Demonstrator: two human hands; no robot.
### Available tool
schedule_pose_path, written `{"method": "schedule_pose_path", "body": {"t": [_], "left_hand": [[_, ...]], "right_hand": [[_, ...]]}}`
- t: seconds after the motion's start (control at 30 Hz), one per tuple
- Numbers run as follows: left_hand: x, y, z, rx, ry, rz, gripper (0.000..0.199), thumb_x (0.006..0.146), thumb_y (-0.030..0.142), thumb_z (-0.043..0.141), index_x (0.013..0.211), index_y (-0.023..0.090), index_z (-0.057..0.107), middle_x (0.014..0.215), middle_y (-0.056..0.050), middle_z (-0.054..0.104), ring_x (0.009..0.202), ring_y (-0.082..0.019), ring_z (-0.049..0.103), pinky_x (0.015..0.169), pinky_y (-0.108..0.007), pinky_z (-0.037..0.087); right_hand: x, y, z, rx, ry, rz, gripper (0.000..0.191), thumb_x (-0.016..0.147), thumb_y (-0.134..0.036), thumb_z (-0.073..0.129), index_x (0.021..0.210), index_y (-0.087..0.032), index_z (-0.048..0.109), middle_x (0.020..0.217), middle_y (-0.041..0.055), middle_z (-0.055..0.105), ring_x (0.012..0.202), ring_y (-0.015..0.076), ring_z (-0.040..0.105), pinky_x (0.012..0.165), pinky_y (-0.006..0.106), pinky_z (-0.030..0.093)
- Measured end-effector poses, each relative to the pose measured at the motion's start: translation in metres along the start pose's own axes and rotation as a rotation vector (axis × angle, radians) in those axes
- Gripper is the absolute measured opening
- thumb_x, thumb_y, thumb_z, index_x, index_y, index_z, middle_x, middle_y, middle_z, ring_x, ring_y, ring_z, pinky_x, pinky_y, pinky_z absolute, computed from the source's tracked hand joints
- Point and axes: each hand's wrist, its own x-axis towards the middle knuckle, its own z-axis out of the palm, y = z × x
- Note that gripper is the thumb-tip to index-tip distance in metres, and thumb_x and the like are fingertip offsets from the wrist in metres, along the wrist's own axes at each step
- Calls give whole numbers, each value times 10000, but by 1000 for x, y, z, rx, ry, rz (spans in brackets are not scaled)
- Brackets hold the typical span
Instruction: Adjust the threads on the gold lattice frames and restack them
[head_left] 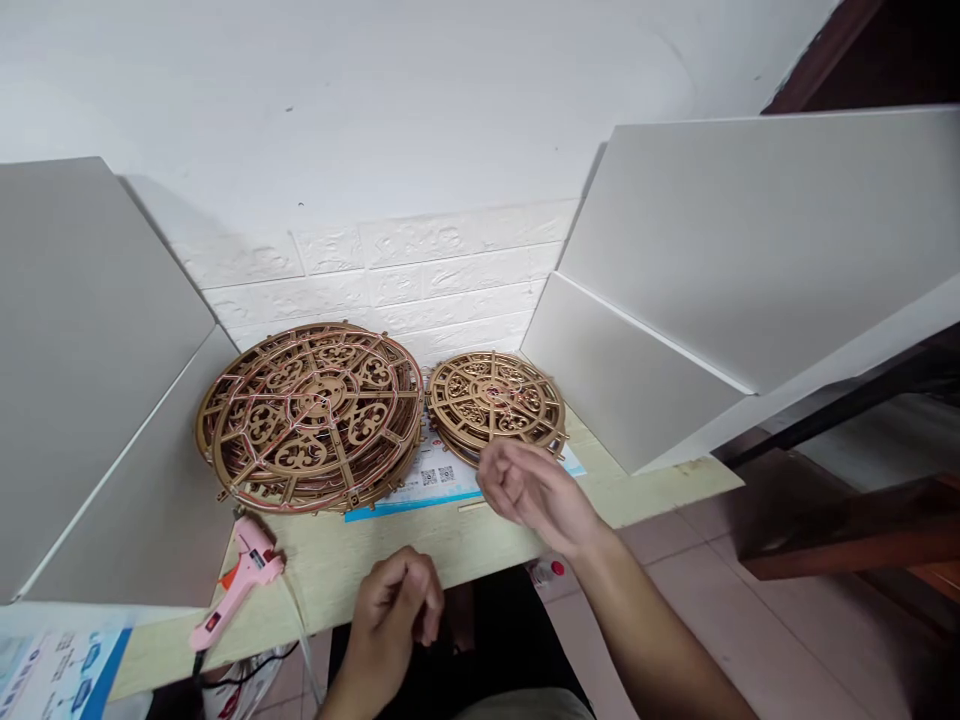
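near stacked openwork discs (319, 405), two curled hands (529, 495)

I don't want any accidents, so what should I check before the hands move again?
1. Left hand empty: cannot tell. Nothing shows in it, but its fingers are curled.
2. Right hand clear of the small stack of gold discs: cannot tell. It overlaps the stack's near edge in this view, and touching isn't clear.
3. Big stack of gold discs neatly lined up: not ok. Its rims are offset.
4. Pink glue gun well back from the table's front edge: not ok. Its handle end is close to it.
5. Glue gun cool: cannot tell. Heat doesn't show.
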Motion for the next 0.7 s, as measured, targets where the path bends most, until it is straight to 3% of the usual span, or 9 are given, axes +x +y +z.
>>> {"method": "schedule_pose_path", "body": {"t": [0.13,0.27,0.33,0.5,0.7], "left_hand": [[-5,-8,-29,41,201,-1,497,793,551,631,498,163,534,452,11,483,414,-78,433,416,-182,329],[-10,-3,-49,32,334,-9,329,712,482,750,738,174,637,531,35,541,395,-77,431,374,-170,318],[-13,1,-55,15,380,-16,300,731,452,740,816,182,643,542,38,550,402,-84,446,378,-171,331],[-15,11,-67,-62,469,-2,293,760,454,705,770,166,655,573,11,578,419,-96,475,384,-184,352],[-3,41,-77,-144,547,82,337,767,501,667,727,167,659,642,-15,622,493,-122,524,405,-196,374]], "right_hand": [[30,10,9,-107,113,41,467,710,-579,695,674,-117,641,459,-4,507,366,66,402,342,181,220],[50,21,23,-148,128,53,576,653,-687,678,698,-114,632,492,-3,523,368,75,436,332,188,238],[56,24,30,-156,133,48,579,651,-706,663,682,-131,596,513,-8,523,381,80,447,331,192,255],[64,28,38,-218,140,31,526,642,-642,714,611,-158,511,528,-12,531,397,75,447,352,198,297],[61,26,39,-385,152,3,553,662,-683,660,557,-158,523,420,-26,469,344,70,391,341,203,253]]}}
